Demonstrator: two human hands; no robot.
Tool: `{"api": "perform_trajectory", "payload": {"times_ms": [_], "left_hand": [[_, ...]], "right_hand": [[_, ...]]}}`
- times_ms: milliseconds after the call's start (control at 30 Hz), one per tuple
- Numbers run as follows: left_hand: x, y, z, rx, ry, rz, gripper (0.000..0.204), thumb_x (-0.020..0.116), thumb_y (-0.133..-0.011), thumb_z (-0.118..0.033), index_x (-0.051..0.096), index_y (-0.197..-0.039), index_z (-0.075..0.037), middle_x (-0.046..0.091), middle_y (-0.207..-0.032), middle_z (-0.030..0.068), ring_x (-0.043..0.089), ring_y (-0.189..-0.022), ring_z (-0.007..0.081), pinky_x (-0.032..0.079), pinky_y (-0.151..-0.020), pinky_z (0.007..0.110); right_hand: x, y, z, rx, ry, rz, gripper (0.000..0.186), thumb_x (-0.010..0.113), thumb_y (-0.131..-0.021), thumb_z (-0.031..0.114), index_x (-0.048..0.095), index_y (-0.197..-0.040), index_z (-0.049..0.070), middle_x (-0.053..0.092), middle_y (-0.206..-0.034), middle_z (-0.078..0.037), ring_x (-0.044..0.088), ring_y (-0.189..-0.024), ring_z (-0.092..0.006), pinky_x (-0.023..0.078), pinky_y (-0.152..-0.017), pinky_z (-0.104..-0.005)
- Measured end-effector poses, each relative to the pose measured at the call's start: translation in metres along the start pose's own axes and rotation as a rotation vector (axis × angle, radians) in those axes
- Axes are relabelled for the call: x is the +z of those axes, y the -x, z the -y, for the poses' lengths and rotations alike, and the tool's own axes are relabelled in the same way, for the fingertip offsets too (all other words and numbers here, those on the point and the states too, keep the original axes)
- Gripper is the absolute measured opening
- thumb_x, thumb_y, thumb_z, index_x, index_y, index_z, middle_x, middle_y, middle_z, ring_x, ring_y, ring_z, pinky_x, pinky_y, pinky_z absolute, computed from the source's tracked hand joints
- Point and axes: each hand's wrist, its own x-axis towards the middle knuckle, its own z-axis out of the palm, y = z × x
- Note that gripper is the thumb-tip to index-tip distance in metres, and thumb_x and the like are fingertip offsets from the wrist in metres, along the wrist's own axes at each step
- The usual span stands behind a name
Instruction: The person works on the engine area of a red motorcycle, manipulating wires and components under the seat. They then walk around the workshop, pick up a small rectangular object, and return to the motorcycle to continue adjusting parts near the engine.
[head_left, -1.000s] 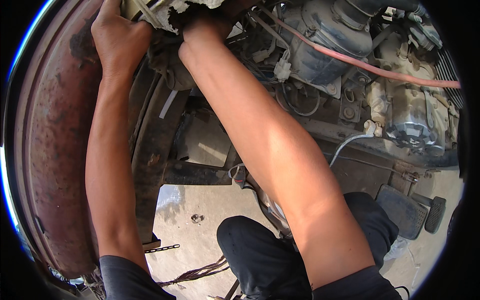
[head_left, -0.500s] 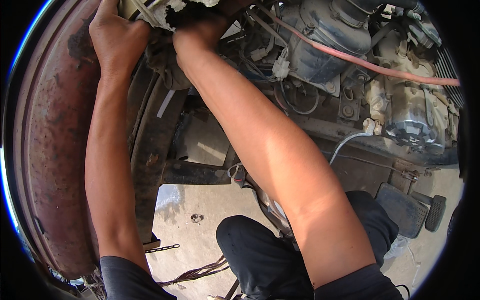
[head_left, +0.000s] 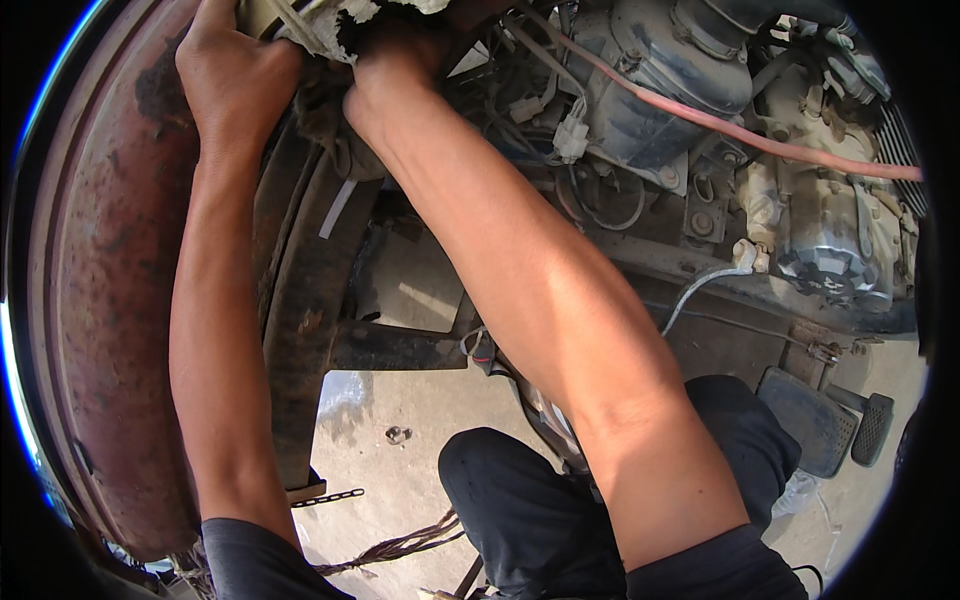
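My left hand (head_left: pixel 235 75) is raised at the upper left, against the inner edge of a worn reddish-brown curved body panel (head_left: pixel 120 300). Its knuckles and thumb side show, but its fingers run past the top of the view. My right hand (head_left: pixel 400 55) reaches into a dark recess under a torn, pale fibrous sheet (head_left: pixel 325 30). Shadow and that sheet hide its fingers, so what it touches cannot be made out. Just below the two hands hangs a crumpled brown-grey cloth-like piece (head_left: pixel 350 158), with a white strip (head_left: pixel 337 208) beneath it.
A dusty engine part (head_left: pixel 830 240) and a grey rounded housing (head_left: pixel 660 90) fill the right side, crossed by a pinkish hose (head_left: pixel 700 115). White wire connectors (head_left: pixel 571 135) dangle near my right forearm. Foot pedals (head_left: pixel 810 420) sit lower right. A wire bundle (head_left: pixel 395 545) lies by my knee.
My right hand has pushed slightly deeper into the recess, and its wrist has turned a little. The left hand stays almost in place. The view has shifted slightly.
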Motion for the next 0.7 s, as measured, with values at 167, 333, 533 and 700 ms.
{"api": "perform_trajectory", "payload": {"times_ms": [167,333,533,700], "left_hand": [[0.001,-0.001,-0.003,-0.001,-0.003,0.003,0.067,0.078,-0.073,-0.009,0.048,-0.132,0.001,0.056,-0.128,0.0150,0.052,-0.119,0.0194,0.040,-0.102,0.035],[-0.005,0.007,0.006,-0.015,-0.028,-0.009,0.066,0.078,-0.073,-0.009,0.048,-0.132,0.001,0.056,-0.128,0.0150,0.052,-0.119,0.0195,0.040,-0.102,0.035],[0.008,0.002,-0.003,0.009,0.002,-0.003,0.066,0.078,-0.074,-0.009,0.049,-0.132,0.001,0.056,-0.128,0.0150,0.052,-0.119,0.0196,0.040,-0.102,0.035],[0.009,0.001,-0.004,0.020,-0.004,-0.005,0.066,0.077,-0.074,-0.009,0.049,-0.132,0.001,0.056,-0.128,0.0149,0.052,-0.119,0.0197,0.040,-0.102,0.035]], "right_hand": [[0.004,-0.013,-0.025,0.146,-0.178,0.004,0.040,0.050,-0.091,0.031,0.047,-0.126,0.011,0.059,-0.115,-0.001,0.054,-0.097,-0.0149,0.044,-0.084,-0.0318],[0.016,0.001,-0.001,0.365,-0.258,-0.234,0.026,0.052,-0.089,0.029,0.054,-0.113,0.017,0.059,-0.105,0.002,0.053,-0.085,-0.0123,0.042,-0.073,-0.0255],[0.004,-0.014,-0.006,0.017,0.150,-0.203,0.036,0.060,-0.083,0.018,0.048,-0.116,0.009,0.059,-0.106,-0.003,0.054,-0.087,-0.0145,0.044,-0.073,-0.0285],[0.002,-0.021,-0.016,-0.060,0.061,-0.110,0.038,0.062,-0.082,0.015,0.049,-0.117,0.004,0.059,-0.106,-0.005,0.055,-0.092,-0.0159,0.046,-0.076,-0.0323]]}}
